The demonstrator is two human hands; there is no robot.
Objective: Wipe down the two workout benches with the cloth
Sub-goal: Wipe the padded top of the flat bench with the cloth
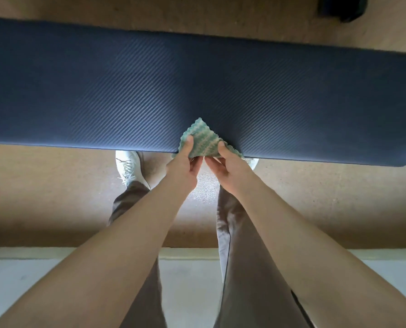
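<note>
A long dark blue padded bench [150, 86] with a fine diagonal ribbed texture runs across the view from left to right. A small green and white cloth [203, 140] is held over the bench's near edge, one corner pointing away from me. My left hand [185, 166] pinches the cloth's left side with the thumb on top. My right hand [225, 169] pinches its right side the same way. Both hands sit just in front of the bench's near edge. Only this one bench is in view.
Brown carpet [55, 190] lies under and around the bench. My legs in grey trousers and a white shoe [128, 166] stand just in front of the bench. A pale floor strip [187, 280] lies behind my feet. A dark object [341, 8] sits at the far right.
</note>
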